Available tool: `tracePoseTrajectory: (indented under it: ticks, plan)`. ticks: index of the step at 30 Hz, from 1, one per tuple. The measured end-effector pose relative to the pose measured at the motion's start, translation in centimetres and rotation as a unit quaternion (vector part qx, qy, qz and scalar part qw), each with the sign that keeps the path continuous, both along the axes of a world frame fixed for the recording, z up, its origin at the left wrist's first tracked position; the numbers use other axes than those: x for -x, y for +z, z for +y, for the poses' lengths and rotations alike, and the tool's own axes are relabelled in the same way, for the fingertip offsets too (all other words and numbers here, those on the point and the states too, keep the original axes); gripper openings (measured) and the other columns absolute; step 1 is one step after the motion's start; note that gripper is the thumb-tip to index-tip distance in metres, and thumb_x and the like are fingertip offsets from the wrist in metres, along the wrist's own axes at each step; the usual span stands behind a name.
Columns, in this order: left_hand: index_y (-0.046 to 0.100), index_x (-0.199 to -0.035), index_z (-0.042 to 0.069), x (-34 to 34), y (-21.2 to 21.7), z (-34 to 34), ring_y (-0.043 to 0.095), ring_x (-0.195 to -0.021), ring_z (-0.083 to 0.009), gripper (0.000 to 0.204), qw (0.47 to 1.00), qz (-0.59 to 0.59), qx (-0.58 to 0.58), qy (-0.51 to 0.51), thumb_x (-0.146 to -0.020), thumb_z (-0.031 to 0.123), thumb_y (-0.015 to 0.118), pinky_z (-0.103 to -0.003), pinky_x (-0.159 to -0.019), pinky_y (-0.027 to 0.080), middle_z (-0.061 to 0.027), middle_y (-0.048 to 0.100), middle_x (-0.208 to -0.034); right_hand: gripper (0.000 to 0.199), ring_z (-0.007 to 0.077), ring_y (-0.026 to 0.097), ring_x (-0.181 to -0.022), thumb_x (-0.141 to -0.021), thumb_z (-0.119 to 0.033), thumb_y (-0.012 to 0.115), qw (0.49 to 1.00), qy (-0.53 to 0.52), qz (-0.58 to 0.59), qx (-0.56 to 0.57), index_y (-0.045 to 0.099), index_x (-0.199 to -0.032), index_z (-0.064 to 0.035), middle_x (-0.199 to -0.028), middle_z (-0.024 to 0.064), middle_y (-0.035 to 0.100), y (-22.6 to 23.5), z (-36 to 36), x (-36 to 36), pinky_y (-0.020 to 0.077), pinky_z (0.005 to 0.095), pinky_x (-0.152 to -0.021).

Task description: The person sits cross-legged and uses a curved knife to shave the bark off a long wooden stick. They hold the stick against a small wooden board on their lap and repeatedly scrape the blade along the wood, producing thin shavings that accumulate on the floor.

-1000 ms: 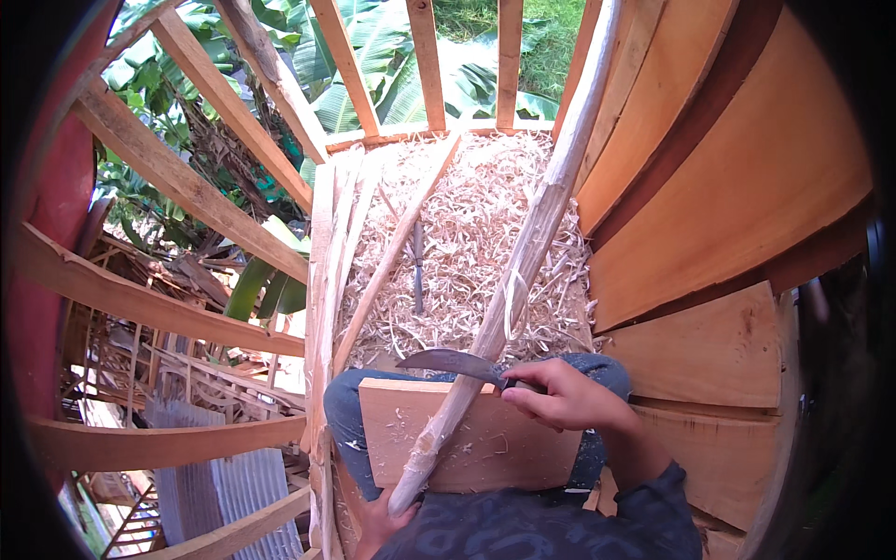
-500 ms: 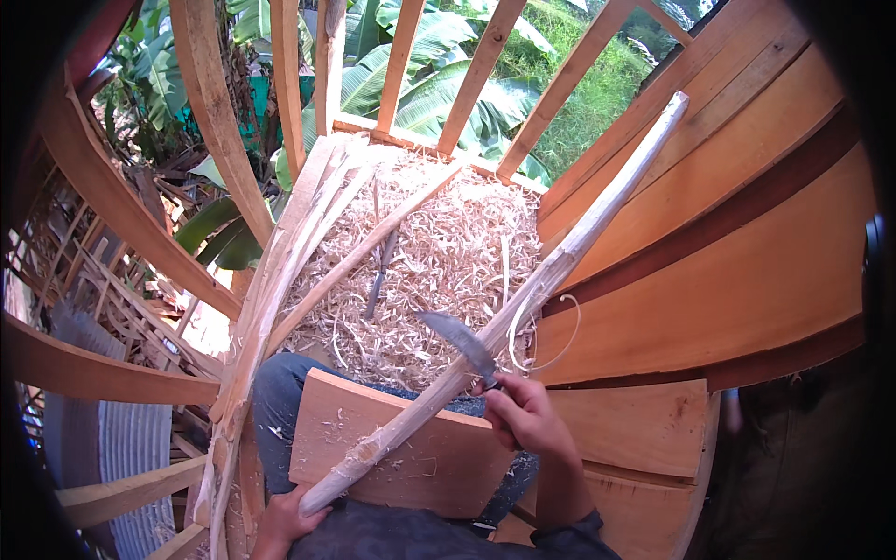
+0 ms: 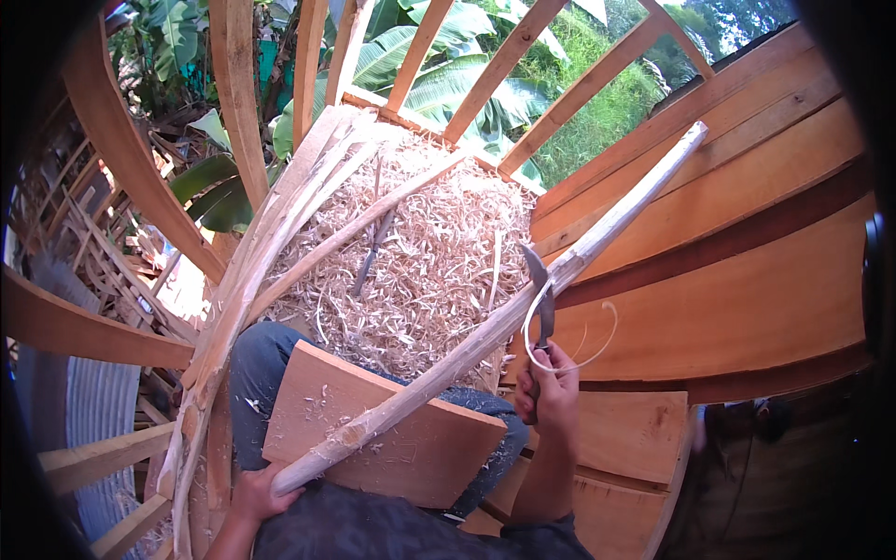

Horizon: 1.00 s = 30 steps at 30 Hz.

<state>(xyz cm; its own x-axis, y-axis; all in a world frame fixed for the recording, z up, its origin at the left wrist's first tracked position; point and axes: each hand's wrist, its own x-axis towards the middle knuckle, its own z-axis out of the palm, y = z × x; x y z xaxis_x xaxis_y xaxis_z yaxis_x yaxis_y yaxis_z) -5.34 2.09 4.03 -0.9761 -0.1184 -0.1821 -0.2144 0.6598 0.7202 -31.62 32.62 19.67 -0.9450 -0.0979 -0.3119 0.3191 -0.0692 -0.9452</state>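
Note:
A long pale wooden pole [image 3: 523,308] lies slantwise across a flat wooden board [image 3: 401,429] on my lap, its far end resting on the plank wall at the upper right. My left hand [image 3: 250,495] grips the pole's near end at the lower left. My right hand [image 3: 551,387] holds a curved knife [image 3: 539,285] whose blade sits against the pole about midway up. A thin curl of shaved wood [image 3: 579,341] loops off the pole beside the blade.
A heap of pale wood shavings [image 3: 429,252] covers the floor ahead. Several stripped sticks [image 3: 271,243] lean along the left of it. A dark metal tool [image 3: 369,257] lies on the shavings. Slatted railing [image 3: 233,93] rings the left and far sides; plank wall [image 3: 737,243] at right.
The knife has slid further up the pole, away from me, and a long thin shaving has curled off. The view has swung a little to the left.

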Motion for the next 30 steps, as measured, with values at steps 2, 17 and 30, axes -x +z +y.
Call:
tracePoseTrajectory:
  ticks: [2,17,30]
  plan:
    - [0.062,-0.09,0.007,0.2,1.0,0.0,0.064,-0.068,-0.0329,0.043,1.0,0.003,-0.002,-0.01,-0.061,0.033,0.079,-0.04,-0.06,0.051,-0.0166,0.064,-0.074,0.016,0.005,0.037,-0.035,-0.094,-0.019,0.047,0.991,0.125,-0.01,-0.039,0.05,-0.093,-0.0031,-0.056,0.0003,0.043,-0.7,0.1,-0.8,0.0282,0.0198,-0.03]
    - [0.06,-0.085,0.007,0.2,0.9,0.1,0.063,-0.064,-0.0334,0.037,1.0,0.018,0.001,0.002,-0.062,0.03,0.078,-0.04,-0.058,0.051,-0.0149,0.063,-0.07,0.017,0.0058,0.039,-0.036,-0.094,-0.019,0.047,0.986,0.16,-0.03,-0.045,0.05,-0.099,-0.0025,-0.057,0.0003,0.043,-0.3,0.3,-1.0,0.0293,0.0209,-0.03]
    - [0.062,-0.091,0.005,-0.2,0.6,0.1,0.065,-0.072,-0.0333,0.041,0.999,-0.02,-0.022,0.012,-0.061,0.026,0.078,-0.039,-0.063,0.051,-0.017,0.064,-0.076,0.016,0.0039,0.037,-0.037,-0.094,-0.016,0.048,0.998,-0.008,0.03,-0.047,0.053,-0.099,-0.0013,-0.056,-0.0014,0.043,0.8,1.1,0.8,0.0262,0.019,-0.031]
